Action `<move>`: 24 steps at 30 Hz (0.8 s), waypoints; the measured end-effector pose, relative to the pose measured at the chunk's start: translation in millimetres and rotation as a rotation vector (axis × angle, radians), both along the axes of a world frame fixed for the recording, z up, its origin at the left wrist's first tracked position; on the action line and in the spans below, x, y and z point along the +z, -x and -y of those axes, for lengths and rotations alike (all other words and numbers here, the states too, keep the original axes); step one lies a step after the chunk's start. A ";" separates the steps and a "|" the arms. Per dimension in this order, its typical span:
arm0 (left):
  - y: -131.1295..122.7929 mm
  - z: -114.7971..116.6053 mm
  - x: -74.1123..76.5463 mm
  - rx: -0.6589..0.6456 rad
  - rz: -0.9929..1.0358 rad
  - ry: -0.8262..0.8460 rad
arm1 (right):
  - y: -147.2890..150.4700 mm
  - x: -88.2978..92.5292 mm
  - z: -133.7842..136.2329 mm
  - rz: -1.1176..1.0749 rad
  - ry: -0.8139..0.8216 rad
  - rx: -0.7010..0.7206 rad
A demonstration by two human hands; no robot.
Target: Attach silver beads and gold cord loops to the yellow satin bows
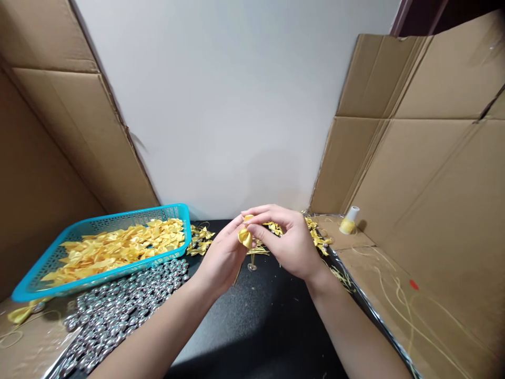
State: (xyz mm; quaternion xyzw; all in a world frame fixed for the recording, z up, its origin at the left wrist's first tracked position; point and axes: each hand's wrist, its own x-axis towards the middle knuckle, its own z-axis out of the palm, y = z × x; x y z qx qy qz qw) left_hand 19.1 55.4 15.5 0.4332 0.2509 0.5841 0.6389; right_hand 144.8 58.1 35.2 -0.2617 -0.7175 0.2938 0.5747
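Observation:
Both hands meet at the middle of the view around a yellow ribbon bow (245, 238). My left hand (225, 253) holds the bow from the left, its fingers closed round it and partly hidden. My right hand (290, 239) pinches the bow between thumb and fingers from the right. Below the bow, a small shiny bell-like piece (252, 267) hangs or lies at the end of thin yellow cords; which of the two, I cannot tell. More yellow cords (258, 249) lie behind the hands on the black table surface (252, 321).
At left, a blue basket (185, 226) holds many yellow bows, with a pile of silver beads (126, 300) before it. Finished-looking bows (200, 242) lie beside it. A white thread spool (350, 221) stands at right on cardboard. Cardboard panels flank both sides.

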 end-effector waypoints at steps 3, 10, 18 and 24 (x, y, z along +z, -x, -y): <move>1.3 -1.0 -1.9 0.062 -0.054 0.029 | 2.9 -1.9 -0.5 -0.014 -0.028 -0.068; 10.5 0.2 7.1 0.243 -0.352 -0.298 | 2.6 -2.4 -2.3 -0.086 -0.070 -0.177; 20.3 3.8 16.5 0.402 -0.530 -0.327 | -14.5 10.8 10.4 0.105 -0.169 -0.344; 23.6 8.3 19.6 0.410 -0.567 -0.298 | -23.6 20.1 26.6 0.325 -0.106 -0.295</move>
